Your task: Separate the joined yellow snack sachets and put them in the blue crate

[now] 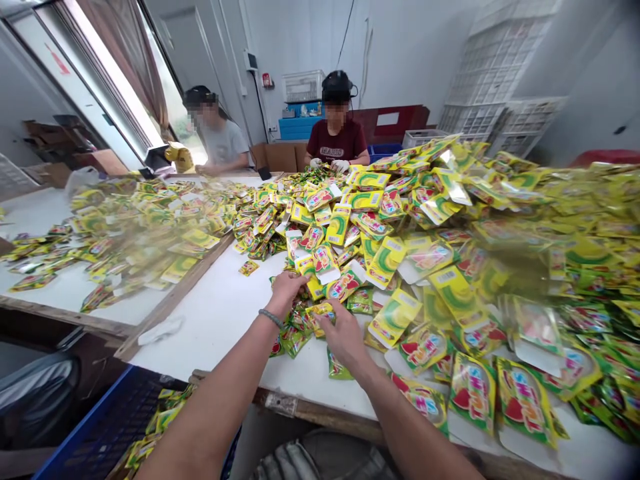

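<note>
My left hand (287, 292), with a dark beaded band at the wrist, has its fingers closed on the edge of a small yellow carton (315, 287) in the heap. Just to the right and nearer me, my right hand (344, 333) pinches a small yellow packet (320, 311) between thumb and fingers. Under both hands lie green foil sachets (296, 339) in a loose pile. Around them spreads a big heap of yellow-green cartons (393, 319) printed with watermelon pictures, several with white flaps standing open.
A wooden strip (190, 273) divides the white tabletop (220, 313). Below the front edge at left is a blue crate (95, 427) with packets in it. Across the table sit a gloved person (337, 137) and another person (223, 137). White crates (480, 87) are stacked behind.
</note>
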`<state>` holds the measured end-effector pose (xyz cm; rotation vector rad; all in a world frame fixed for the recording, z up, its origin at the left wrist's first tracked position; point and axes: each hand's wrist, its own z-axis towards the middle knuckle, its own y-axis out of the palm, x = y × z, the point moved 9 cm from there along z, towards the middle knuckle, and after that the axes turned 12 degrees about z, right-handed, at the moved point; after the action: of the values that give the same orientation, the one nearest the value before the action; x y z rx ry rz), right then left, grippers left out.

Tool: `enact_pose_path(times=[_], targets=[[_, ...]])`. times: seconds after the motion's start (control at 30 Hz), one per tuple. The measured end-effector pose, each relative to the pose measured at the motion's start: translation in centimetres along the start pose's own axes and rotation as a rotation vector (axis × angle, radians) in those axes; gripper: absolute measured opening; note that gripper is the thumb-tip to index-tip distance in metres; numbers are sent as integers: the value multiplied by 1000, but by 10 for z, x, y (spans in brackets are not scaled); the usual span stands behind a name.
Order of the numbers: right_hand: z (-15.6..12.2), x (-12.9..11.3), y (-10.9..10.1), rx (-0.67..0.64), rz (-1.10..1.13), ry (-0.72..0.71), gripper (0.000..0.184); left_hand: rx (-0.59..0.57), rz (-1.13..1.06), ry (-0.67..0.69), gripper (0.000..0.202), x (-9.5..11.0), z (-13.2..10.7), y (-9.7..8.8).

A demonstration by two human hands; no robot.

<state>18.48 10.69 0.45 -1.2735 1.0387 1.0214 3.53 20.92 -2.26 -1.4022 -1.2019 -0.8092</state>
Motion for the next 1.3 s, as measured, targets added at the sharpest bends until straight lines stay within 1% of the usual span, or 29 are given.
enact_pose_path(times=[0.03,0.07,0.13,0.17,0.23,0.27,0.33,0.37,0.43,0.5,0.57,0.63,0.67,0.73,0.77,0.83,0.9,0.97,1.0,1.03,1.13,1.2,1.3], targets=[[1,0,-1,2,5,-1,20,28,-26,-4,40,-1,-1,-6],[1,0,-2,7,10,-3,20,59,-50,-3,41,0,-3,-15],[2,0,-4,11,30,-7,21,107,-88,15,43,3,-8,-41],[2,0,-3,5,57,-11,21,112,-102,30,43,4,-11,-54],[1,-4,2,-45,162,-36,22,60,-122,52,43,3,-22,-73],[0,-8,6,-91,226,-58,23,6,-125,50,45,-1,-30,-77],[-4,-17,17,-195,311,-117,24,-103,-127,18,54,-13,-49,-74],[-6,-21,21,-230,311,-146,24,-133,-130,-3,59,-20,-60,-70],[-10,-24,27,-256,238,-177,22,-131,-150,-46,61,-32,-79,-60],[-12,-21,30,-254,161,-174,19,-144,-181,-79,59,-38,-96,-47],[-14,-17,35,-294,182,-158,18,-231,-211,-107,62,-40,-109,-31],[-17,-16,44,-382,282,-148,19,-340,-260,-116,65,-38,-117,-19],[-18,-16,48,-429,334,-143,19,-381,-291,-114,65,-36,-120,-15],[-20,-17,53,-480,397,-128,20,-420,-336,-99,61,-33,-123,-14],[-19,-16,52,-474,405,-115,20,-425,-339,-86,58,-33,-123,-15],[-13,-13,43,-386,413,-87,21,-424,-298,-61,55,-32,-124,-18],[-4,-10,25,-217,425,-85,23,-425,-216,-28,55,-32,-127,-20],[2,-10,4,-45,400,-127,24,-435,-119,-1,50,-33,-130,-19],[4,-12,-3,-4,358,-152,24,-439,-81,8,47,-34,-131,-19],[6,-14,-6,2,300,-170,24,-437,-58,12,44,-34,-132,-19],[7,-16,-1,-107,137,-168,19,-421,-97,-12,43,-37,-132,-19],[7,-16,0,-153,84,-160,18,-407,-148,-38,45,-40,-131,-20],[7,-14,-5,-152,49,-151,20,-371,-160,-31,44,-39,-127,-25]])
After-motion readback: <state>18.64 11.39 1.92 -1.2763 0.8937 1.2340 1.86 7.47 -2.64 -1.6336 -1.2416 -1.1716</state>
